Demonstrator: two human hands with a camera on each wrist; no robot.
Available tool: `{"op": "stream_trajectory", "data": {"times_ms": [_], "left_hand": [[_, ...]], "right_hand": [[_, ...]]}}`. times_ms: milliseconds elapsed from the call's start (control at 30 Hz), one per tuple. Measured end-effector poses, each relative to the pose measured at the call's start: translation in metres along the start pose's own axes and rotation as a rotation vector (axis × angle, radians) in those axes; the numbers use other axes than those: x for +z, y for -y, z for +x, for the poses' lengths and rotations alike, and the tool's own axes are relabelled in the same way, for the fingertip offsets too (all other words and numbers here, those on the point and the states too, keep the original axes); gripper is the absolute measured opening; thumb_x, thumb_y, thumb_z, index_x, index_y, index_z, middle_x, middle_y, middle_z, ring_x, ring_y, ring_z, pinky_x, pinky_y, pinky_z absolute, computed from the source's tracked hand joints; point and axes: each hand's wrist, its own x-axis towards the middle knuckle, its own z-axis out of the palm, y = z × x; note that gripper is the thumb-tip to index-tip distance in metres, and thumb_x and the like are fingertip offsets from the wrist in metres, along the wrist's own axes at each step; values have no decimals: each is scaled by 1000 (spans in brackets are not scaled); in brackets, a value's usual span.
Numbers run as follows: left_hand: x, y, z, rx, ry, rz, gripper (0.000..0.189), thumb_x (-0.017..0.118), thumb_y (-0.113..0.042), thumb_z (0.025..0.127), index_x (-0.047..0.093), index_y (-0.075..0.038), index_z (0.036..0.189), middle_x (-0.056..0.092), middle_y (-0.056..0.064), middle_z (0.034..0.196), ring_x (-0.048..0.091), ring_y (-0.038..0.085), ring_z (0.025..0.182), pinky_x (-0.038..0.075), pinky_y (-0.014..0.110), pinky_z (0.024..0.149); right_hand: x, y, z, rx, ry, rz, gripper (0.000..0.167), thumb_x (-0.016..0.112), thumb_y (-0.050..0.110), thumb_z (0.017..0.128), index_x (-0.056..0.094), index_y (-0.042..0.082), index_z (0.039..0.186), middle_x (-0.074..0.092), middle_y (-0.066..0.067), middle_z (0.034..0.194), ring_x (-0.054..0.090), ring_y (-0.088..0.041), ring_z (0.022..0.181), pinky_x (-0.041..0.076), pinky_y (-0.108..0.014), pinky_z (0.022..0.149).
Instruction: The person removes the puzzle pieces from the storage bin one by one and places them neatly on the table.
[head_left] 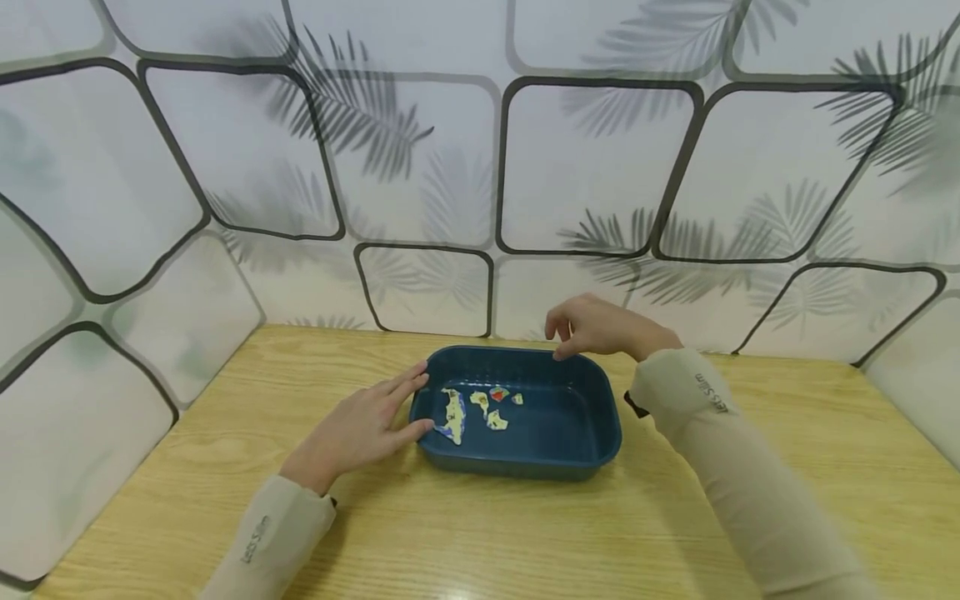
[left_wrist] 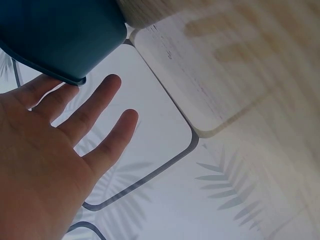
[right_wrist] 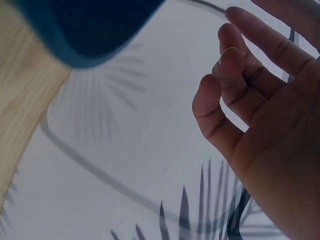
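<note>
A dark blue rectangular basin [head_left: 517, 467] sits on the wooden table. Several torn, paper-like scraps lie in its left half: a long cream-and-blue scrap [head_left: 453, 415], a smaller cream scrap [head_left: 497, 420] and a scrap with red on it [head_left: 498, 393]. My left hand [head_left: 367, 429] rests with extended, spread fingers at the basin's left end; in the left wrist view the fingertips reach the rim. Above the far rim, toward the right, hovers my right hand [head_left: 603, 325], fingers loosely bent. Nothing shows between those fingers in the right wrist view.
Behind the basin rises a wall [head_left: 420, 200] printed with leaves and dark rounded outlines, close to the table's back edge. It continues along the left side. Pale wood tabletop [head_left: 465, 533] extends in front of the basin and to both sides.
</note>
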Motion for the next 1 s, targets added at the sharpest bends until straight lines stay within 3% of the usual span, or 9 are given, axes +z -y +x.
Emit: {"op": "stream_trajectory", "data": {"times_ms": [333, 500, 767, 1000], "left_hand": [[0, 0, 0, -2, 0, -2, 69, 62, -42, 100, 46, 4, 149, 34, 16, 161, 51, 42, 131, 43, 58, 105], [0, 0, 0, 3, -3, 2, 69, 62, -41, 100, 46, 5, 149, 35, 16, 161, 52, 42, 131, 43, 58, 104], [-1, -1, 1, 11, -9, 11, 67, 62, -39, 100, 47, 5, 149, 36, 16, 160, 55, 41, 127, 46, 57, 102], [-1, -1, -1, 23, -17, 6, 67, 62, -40, 100, 48, 5, 148, 37, 17, 160, 58, 41, 123, 46, 58, 101]], "right_hand": [[22, 11, 21, -57, 39, 36, 22, 78, 7, 87, 71, -2, 106, 57, -1, 76, 52, -15, 70, 50, -39, 73], [31, 16, 25, -48, 98, 52, 27, 78, 7, 88, 71, -3, 111, 59, -1, 76, 53, -13, 67, 51, -35, 70], [45, 20, 34, 34, 207, 49, 34, 79, 7, 86, 71, -2, 119, 65, -2, 76, 60, -13, 60, 53, -28, 64], [62, 16, 37, 128, 285, 46, 39, 78, 7, 88, 69, 1, 126, 68, 0, 70, 61, -15, 50, 56, -28, 71]]}}
